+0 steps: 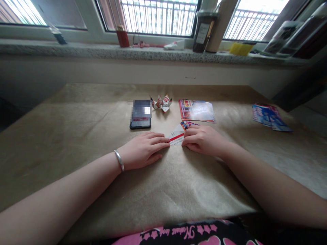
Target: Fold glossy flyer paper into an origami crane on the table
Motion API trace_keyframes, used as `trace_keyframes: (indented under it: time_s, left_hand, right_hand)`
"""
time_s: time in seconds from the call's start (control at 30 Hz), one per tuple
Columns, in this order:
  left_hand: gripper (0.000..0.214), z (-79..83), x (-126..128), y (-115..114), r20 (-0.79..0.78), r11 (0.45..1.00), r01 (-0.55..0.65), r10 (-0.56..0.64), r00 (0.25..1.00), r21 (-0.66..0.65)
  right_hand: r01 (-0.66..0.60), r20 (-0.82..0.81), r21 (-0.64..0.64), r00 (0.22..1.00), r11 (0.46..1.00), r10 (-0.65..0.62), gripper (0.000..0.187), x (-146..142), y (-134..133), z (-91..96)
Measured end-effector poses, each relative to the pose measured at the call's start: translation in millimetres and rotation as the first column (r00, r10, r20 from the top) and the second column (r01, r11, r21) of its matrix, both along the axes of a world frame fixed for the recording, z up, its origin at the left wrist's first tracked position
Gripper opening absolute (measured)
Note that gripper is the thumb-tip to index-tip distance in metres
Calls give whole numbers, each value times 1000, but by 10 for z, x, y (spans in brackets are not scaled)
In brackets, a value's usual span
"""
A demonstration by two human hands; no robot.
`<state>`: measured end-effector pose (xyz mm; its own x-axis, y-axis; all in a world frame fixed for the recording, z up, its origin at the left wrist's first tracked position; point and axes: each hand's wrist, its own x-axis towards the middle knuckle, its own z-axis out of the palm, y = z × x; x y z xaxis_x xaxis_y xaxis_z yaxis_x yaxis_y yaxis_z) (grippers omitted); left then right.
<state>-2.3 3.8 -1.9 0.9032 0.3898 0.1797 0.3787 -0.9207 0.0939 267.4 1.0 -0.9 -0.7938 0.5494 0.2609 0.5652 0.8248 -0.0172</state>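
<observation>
A folded piece of printed paper (176, 136), white with a red stripe and a colourful far edge, lies on the table between my two hands. My left hand (146, 148) rests flat with its fingers stretched out, the fingertips touching the paper's left corner. On the right side, my right hand (201, 139) has its fingers curled together and pinches the paper's edge. Beyond the paper stand small folded paper figures (162, 103) with pointed tips. A dark phone (141, 123) lies to their left, its screen partly blurred out.
A stack of printed flyers (196, 110) lies behind my right hand. More blue and red flyers (269, 116) are fanned at the table's right. On the stone windowsill (89, 50) stand a red container (123, 36), a dark jar (203, 32) and a yellow item (240, 48).
</observation>
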Motion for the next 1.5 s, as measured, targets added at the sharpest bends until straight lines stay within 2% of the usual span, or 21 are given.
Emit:
trace_keyframes:
  time_s: [0.2, 0.33, 0.5, 0.8, 0.97, 1.5]
  left_hand:
    - [34, -3, -4, 12, 13, 1000, -5, 5, 1000, -10]
    - [24, 32, -2, 3, 23, 1000, -12, 11, 1000, 29]
    - [28, 13, -3, -4, 1, 997, -15, 15, 1000, 80]
    - [35, -7, -2, 7, -4, 996, 26, -26, 1000, -90]
    - [34, 4, 3, -3, -7, 996, 21, -22, 1000, -92]
    - [36, -31, -11, 14, 14, 995, 37, -36, 999, -97]
  right_hand:
    - [-2, -28, -6, 1000, 1000, 2, 20, 66, -8, -28]
    - [-26, -76, 6, 997, 1000, 27, 21, 30, 12, -93]
    - [-57, -105, 16, 993, 998, 58, 23, -39, 31, -126]
    - [-60, -47, 42, 997, 997, 62, 22, 5, 38, -55]
    - [-39, 31, 60, 999, 997, 37, 22, 60, 36, -6]
    - [44, 72, -8, 996, 999, -44, 19, 131, 7, 67]
